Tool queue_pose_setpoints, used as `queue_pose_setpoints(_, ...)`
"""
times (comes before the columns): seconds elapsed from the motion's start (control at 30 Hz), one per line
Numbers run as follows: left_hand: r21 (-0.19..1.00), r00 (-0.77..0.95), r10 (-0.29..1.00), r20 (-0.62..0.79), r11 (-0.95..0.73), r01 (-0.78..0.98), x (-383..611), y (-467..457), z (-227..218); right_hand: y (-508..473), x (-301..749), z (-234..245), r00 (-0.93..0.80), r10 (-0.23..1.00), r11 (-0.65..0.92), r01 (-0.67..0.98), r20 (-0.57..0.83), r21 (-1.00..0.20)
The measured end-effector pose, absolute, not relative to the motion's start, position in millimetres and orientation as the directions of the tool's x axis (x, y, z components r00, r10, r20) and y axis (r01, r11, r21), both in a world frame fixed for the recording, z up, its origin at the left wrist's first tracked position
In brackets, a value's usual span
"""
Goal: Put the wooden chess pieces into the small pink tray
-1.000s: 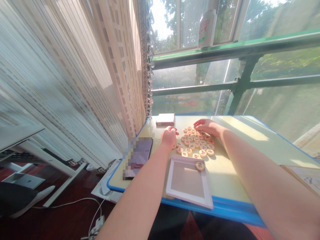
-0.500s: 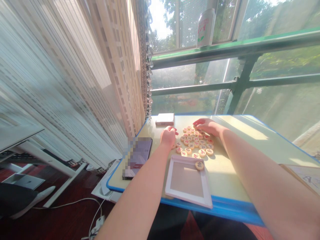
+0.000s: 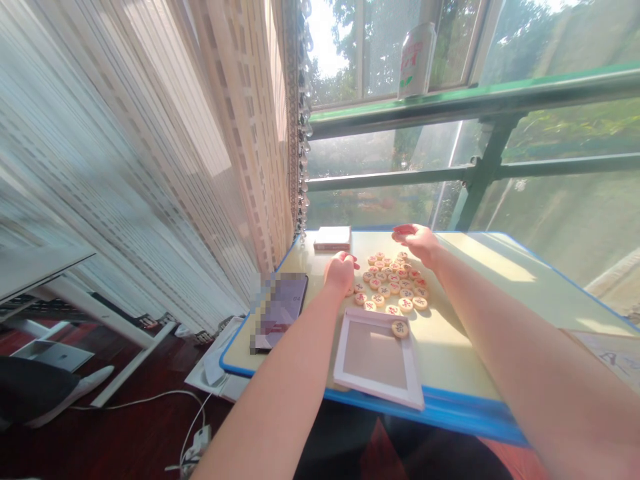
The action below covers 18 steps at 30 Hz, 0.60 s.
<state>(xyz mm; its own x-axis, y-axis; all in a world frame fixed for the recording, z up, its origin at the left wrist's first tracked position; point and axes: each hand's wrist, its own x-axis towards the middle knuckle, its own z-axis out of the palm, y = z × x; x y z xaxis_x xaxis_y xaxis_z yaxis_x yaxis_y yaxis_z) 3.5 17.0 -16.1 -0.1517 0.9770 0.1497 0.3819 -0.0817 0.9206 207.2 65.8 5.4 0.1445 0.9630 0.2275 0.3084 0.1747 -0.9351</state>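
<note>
Many round wooden Chinese chess pieces (image 3: pixel 394 277) lie in a loose cluster on the table, marked with red or dark characters. A few seem to be stacked at the far right of the cluster. My left hand (image 3: pixel 341 271) is curled closed at the cluster's left edge, its palm side hidden. Beyond the far right of the pieces, my right hand (image 3: pixel 418 243) hovers with fingers bent together; what they hold, if anything, cannot be made out. Nearer me lies a shallow white box tray (image 3: pixel 340 353), with a single chess piece (image 3: pixel 399 329) at its far right corner.
A small white box (image 3: pixel 333 238) lies at the back left of the blue-edged table (image 3: pixel 480 300). A tablet or phone (image 3: pixel 285 310), partly pixelated, lies left of my arm. A board-like item (image 3: pixel 607 353) is at the right edge. A can (image 3: pixel 417 60) stands on the window rail.
My right hand has lifted up and away from the far right pieces, uncovering several of them. My left hand stays beside the cluster. The whole view has shifted slightly.
</note>
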Motion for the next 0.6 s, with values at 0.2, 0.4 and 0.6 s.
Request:
queue_pose_setpoints(0.2, 0.910, -0.131, 0.977, 0.170, -0.105, 0.401, 1.9, 19.9, -19.2, 57.0, 190.2, 30.3, 0.233, 0.877, 0.303, 0.409, 0.419, -0.861)
queue_pose_setpoints(0.4, 0.906, -0.100, 0.979, 0.178, -0.123, 0.405, 1.7, 19.8, -19.6, 2.3, 166.3, 61.1, 0.219, 0.901, 0.303, 0.298, 0.374, -0.905)
queue_pose_setpoints(0.6, 0.899, -0.081, 0.983, 0.167, -0.118, 0.422, 4.0, 16.8, -17.6, -72.9, 168.5, 48.4, 0.009, 0.950, 0.283, 0.394, 0.311, -0.875)
